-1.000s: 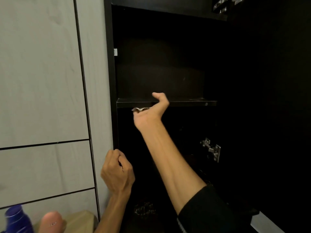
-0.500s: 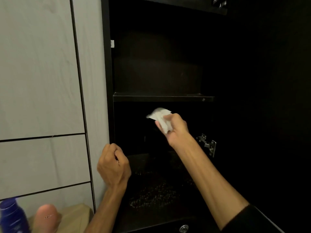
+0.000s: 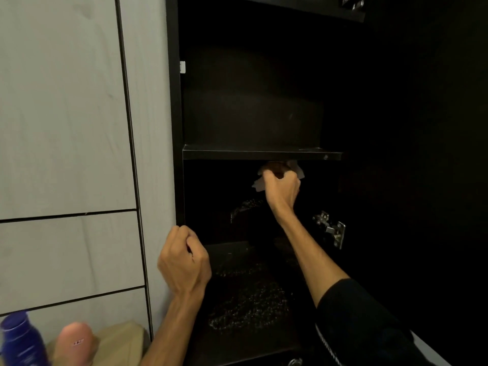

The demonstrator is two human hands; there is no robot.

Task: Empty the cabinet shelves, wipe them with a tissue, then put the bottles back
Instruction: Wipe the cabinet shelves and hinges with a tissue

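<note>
**Two shelves bare; wiping moved to the lower compartment**

Head view, one camera only. Both visible cabinet shelves held no bottles. The right hand (image 3: 281, 190) was inside the lower compartment, just under the upper shelf (image 3: 261, 155), fingers curled round a crumpled white tissue (image 3: 260, 184). Whether the tissue touched the back wall or the underside of that shelf could not be determined in the dark interior.

Change noted: one second earlier this hand rested on the front edge of the upper shelf; half a second earlier it was withdrawn with the tissue held in front of the lower opening; at inspection it had gone up and into the compartment. Judgement: the upper shelf was probably finished, and wiping of the lower section was beginning.

The left hand (image 3: 183, 262) remained a loose fist beside the cabinet's left edge (image 3: 173, 128), holding nothing visible. The lower shelf (image 3: 248, 307) showed pale specks, probably debris not yet wiped.

A blue bottle (image 3: 19, 342) and a pink bottle (image 3: 75, 344) stood outside at bottom left, awaiting return.
</note>
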